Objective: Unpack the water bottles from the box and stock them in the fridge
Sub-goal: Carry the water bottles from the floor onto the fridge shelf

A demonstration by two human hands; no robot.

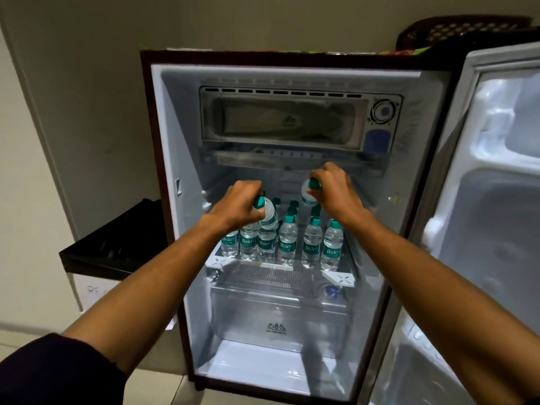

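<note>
The small fridge point(175, 141) stands open in front of me. Several clear water bottles with green caps and teal labels point(287, 244) stand in rows on its middle shelf point(219, 263). My left hand point(236, 206) grips one small bottle point(267, 213) near its green cap, tilted above the front left of the rows. My right hand point(333, 190) grips another bottle point(308, 195) at its cap, held above the back right of the rows. The box is not in view.
The fridge door point(496, 200) hangs open at the right. A freezer compartment point(280, 121) sits at the top and a clear crisper drawer point(277, 314) below the shelf. A black bin point(114, 244) stands at the left. A dark basket point(455, 30) rests on the fridge's top.
</note>
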